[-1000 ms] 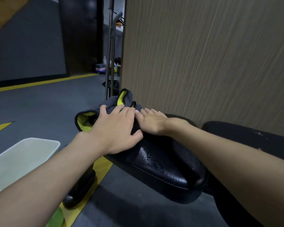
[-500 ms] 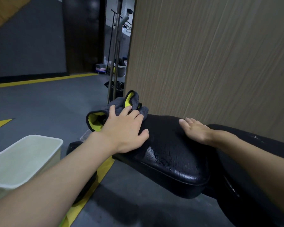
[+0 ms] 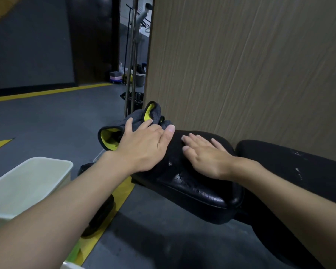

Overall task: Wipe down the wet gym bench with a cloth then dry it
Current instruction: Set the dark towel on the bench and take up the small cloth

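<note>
The black padded gym bench seat [image 3: 200,193] lies in the middle of the view, its surface glistening with water drops. A longer black pad [image 3: 291,167] continues to the right. A grey cloth with a yellow underside [image 3: 122,129] is bunched at the seat's far left end. My left hand [image 3: 144,146] lies flat on the cloth, fingers spread, pressing it onto the seat. My right hand [image 3: 204,154] rests palm down on the bare seat just right of the left hand, fingers apart and holding nothing.
A white plastic tub [image 3: 27,183] stands on the floor at the lower left. A wood-grain panel [image 3: 250,74] rises directly behind the bench. Metal poles [image 3: 131,65] stand beyond the cloth. Grey floor with yellow lines [image 3: 47,92] stretches left. A black wheel [image 3: 101,216] sits under the seat.
My right hand, which had slid right along the seat away from the cloth, has come back left beside my left hand. The left hand stays pressed on the cloth.
</note>
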Available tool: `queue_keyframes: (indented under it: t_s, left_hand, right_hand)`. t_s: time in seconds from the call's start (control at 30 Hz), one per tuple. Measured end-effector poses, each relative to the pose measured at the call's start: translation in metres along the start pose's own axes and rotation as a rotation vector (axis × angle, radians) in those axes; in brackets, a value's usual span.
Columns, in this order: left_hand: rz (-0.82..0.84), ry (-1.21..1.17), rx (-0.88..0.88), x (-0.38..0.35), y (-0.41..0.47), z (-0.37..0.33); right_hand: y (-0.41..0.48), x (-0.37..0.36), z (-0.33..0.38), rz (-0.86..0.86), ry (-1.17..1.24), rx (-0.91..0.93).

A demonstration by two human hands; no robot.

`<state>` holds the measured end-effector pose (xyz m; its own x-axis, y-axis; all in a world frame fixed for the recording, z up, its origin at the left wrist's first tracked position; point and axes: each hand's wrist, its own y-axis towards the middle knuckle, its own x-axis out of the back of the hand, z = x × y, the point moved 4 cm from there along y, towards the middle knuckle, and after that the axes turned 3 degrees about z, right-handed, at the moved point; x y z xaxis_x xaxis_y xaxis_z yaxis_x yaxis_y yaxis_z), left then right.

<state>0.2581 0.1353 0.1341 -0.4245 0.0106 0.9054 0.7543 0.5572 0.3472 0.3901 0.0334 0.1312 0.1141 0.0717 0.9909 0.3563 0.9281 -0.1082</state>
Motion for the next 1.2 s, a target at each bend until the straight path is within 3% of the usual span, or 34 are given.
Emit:
queue_keyframes:
  t_s: [0.17,0.3,0.5,0.63,0.8,0.93,1.07,1.2]
  left_hand:
    - [0.056,-0.007,-0.013,-0.001,-0.003,0.002]
    - [0.062,-0.010,-0.020,-0.002,-0.006,0.003]
    - [0.061,-0.096,0.033,0.001,-0.003,0.001]
    - [0.063,-0.105,0.015,0.006,-0.006,-0.001]
    - [0.102,0.079,-0.221,0.004,-0.017,0.007]
    - [0.024,0.136,-0.386,-0.001,-0.033,0.022]
    - [0.032,-0.012,-0.410,0.005,-0.041,0.031]
    - [0.101,-0.267,-0.238,0.016,-0.042,0.037]
  right_hand:
    - [-0.020,0.001,-0.047,-0.021,0.037,-0.155]
    - [-0.023,-0.001,-0.027,-0.076,-0.010,-0.184]
    - [-0.034,-0.019,0.070,-0.114,-0.087,0.170]
    - [-0.062,-0.022,0.058,-0.117,-0.192,0.306]
    - [-0.099,-0.029,0.015,-0.218,-0.319,0.432]
    - [-0.096,-0.031,0.023,-0.265,-0.459,0.532]
    - [-0.079,-0.037,0.048,-0.303,-0.622,0.648]
    - [-0.055,-0.042,0.073,-0.299,-0.753,0.675]
